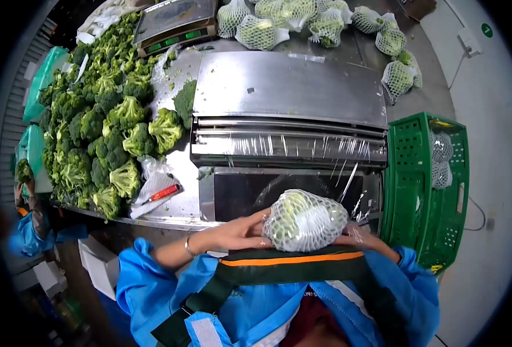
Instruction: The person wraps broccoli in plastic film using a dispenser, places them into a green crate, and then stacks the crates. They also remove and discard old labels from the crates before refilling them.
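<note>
Between my two hands, close to my body, is a pale green vegetable in a white foam net and clear film (305, 222). My left hand (244, 231), with a bracelet at the wrist, presses its fingers on the bundle's left side. My right hand (360, 236) is at its right side, its fingers partly hidden behind the bundle. Just beyond lies the dark plate (250, 196) of a steel wrapping machine (285, 87), with film hanging along its rollers.
Broccoli heads (88, 127) are heaped on the left, beside a red-handled knife (164, 192). A scale (177, 23) and netted vegetables (259, 32) stand at the back. A green crate (406, 191) is on the right. A co-worker's hand (27, 185) holds broccoli at far left.
</note>
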{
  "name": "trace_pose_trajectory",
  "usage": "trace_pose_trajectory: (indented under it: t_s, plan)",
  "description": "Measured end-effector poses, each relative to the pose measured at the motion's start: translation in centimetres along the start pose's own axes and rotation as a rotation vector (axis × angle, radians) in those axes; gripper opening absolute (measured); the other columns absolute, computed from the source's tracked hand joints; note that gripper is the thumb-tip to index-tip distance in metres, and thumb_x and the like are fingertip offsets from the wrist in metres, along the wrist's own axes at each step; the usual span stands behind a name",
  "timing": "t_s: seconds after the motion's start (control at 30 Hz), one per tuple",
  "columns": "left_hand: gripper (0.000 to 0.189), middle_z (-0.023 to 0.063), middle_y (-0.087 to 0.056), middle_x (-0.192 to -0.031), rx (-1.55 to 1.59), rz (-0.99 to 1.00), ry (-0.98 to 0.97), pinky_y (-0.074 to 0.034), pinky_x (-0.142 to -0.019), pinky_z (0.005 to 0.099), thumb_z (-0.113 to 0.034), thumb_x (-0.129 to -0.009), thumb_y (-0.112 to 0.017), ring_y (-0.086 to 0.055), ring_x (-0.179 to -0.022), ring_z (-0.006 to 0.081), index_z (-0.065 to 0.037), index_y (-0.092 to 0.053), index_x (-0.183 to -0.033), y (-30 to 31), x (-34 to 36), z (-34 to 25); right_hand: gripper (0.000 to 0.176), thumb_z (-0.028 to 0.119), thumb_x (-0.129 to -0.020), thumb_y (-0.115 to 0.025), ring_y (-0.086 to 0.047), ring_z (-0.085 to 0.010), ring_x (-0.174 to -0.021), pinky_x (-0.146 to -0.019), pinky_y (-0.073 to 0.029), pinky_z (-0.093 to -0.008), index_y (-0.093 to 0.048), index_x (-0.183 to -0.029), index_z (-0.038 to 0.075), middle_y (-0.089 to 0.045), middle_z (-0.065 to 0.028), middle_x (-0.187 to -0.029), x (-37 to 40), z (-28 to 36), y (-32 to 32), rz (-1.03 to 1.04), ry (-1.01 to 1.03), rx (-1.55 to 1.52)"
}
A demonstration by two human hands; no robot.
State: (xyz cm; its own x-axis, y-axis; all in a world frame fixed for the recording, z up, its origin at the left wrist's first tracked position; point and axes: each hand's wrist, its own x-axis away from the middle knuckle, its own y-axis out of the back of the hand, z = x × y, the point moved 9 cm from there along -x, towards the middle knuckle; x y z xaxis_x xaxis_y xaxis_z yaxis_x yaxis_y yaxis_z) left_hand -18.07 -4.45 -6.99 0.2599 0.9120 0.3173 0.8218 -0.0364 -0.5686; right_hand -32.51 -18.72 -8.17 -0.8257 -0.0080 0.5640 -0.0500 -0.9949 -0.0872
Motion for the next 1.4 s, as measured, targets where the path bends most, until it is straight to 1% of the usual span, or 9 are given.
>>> trace_pose_trajectory:
  t_s: [0.13,0.23,0.33,0.53,0.7,0.77,1.03,1.23,1.4]
  plan:
    - [0.052,0.0162,-0.040,-0.131,0.473,-0.197,-0.093,-0.040,-0.096,0.0350,-0.019,-0.091,-0.048,-0.044,-0.118,0.0264,-0.002,-0.026,-0.136,-0.5,3.6,2.6,0.051,0.026,-0.082,-0.053,-0.053,-0.0229,-0.107,-0.090,-0.043,-0.0334,-0.044,-0.126,0.000,-0.054,-0.0157,-0.118,3.4,-4.4,-2.3,0.078,-0.241,-1.334]
    - [0.023,0.0098,-0.064,-0.088,-0.242,-0.840,-0.007,-0.052,-0.058,0.0242,-0.016,-0.093,-0.045,-0.064,-0.073,0.0141,0.001,-0.057,-0.102,2.0,5.8,1.2,0.036,0.024,-0.089,-0.049,-0.063,-0.0181,-0.069,-0.058,-0.051,-0.0277,-0.053,-0.112,-0.003,-0.063,-0.0139,-0.093,4.0,-5.5,0.9,-0.454,-0.160,-0.199]
    - [0.019,0.0034,-0.053,-0.066,-0.366,-1.046,-0.306,-0.039,-0.043,0.0204,-0.017,-0.094,-0.041,-0.048,-0.047,0.0074,-0.001,-0.050,-0.091,3.6,5.3,-1.9,0.025,0.023,-0.093,-0.044,-0.049,-0.0118,-0.041,-0.039,-0.042,-0.0228,-0.052,-0.086,0.000,-0.054,-0.0062,-0.062,3.7,-2.4,2.9,-0.991,0.156,-0.436]
    - [0.021,-0.0056,-0.032,-0.052,0.901,-0.905,-0.357,-0.019,-0.032,0.0182,-0.020,-0.092,-0.045,-0.026,-0.036,0.0035,-0.010,-0.047,-0.074,6.8,6.3,3.7,0.030,0.029,-0.095,-0.039,-0.026,-0.0023,-0.030,-0.026,-0.018,-0.0183,-0.050,-0.078,0.008,-0.032,0.0073,-0.045,5.4,-2.2,2.0,-0.507,0.188,-1.339]
    - [0.024,-0.0052,-0.039,-0.052,0.559,-1.298,0.089,-0.021,-0.033,0.0179,-0.026,-0.091,-0.049,-0.031,-0.037,0.0031,-0.010,-0.052,-0.073,5.4,8.6,17.1,0.026,0.025,-0.094,-0.039,-0.053,-0.0137,-0.055,-0.049,-0.043,-0.0301,-0.056,-0.085,0.006,-0.054,-0.0039,-0.062,3.5,-19.3,-0.8,-1.010,-0.481,-0.324]
    - [0.023,0.0092,-0.062,-0.072,-0.438,-1.151,0.065,-0.047,-0.057,0.0299,-0.021,-0.088,-0.051,-0.057,-0.061,0.0160,0.000,-0.058,-0.093,6.0,4.2,17.7,0.036,0.026,-0.088,-0.046,-0.060,-0.0287,-0.086,-0.077,-0.047,-0.0355,-0.055,-0.109,-0.002,-0.062,-0.0145,-0.100,-1.4,-18.0,-1.9,-0.832,-0.018,-0.070]
    - [0.025,0.0102,-0.062,-0.083,-0.528,-0.622,-0.079,-0.046,-0.077,0.0312,-0.021,-0.085,-0.053,-0.057,-0.081,0.0163,0.000,-0.055,-0.099,1.9,-1.3,15.0,0.047,0.025,-0.086,-0.052,-0.046,-0.0241,-0.106,-0.091,-0.034,-0.0337,-0.038,-0.123,0.000,-0.048,-0.0122,-0.119,1.2,-10.7,-7.7,-0.213,0.085,-0.452]
    - [0.034,0.0101,-0.052,-0.093,0.585,-0.394,-0.327,-0.043,-0.081,0.0326,-0.034,-0.090,-0.044,-0.051,-0.090,0.0167,-0.003,-0.045,-0.104,-5.2,-8.7,-0.5,0.063,0.024,-0.084,-0.057,-0.035,-0.0206,-0.121,-0.102,-0.025,-0.0323,-0.026,-0.134,0.002,-0.038,-0.0105,-0.134,5.0,-6.2,-3.3,-0.327,0.321,-0.704]
    - [0.042,0.0154,-0.043,-0.115,-0.213,-0.105,-0.696,-0.036,-0.088,0.0342,-0.027,-0.089,-0.049,-0.043,-0.105,0.0222,-0.001,-0.034,-0.118,-13.3,-16.5,-11.6,0.063,0.039,-0.083,-0.046,-0.039,-0.0239,-0.120,-0.100,-0.029,-0.0391,-0.030,-0.134,0.005,-0.040,-0.0113,-0.133,15.2,-2.2,8.9,-0.619,0.594,-0.877]
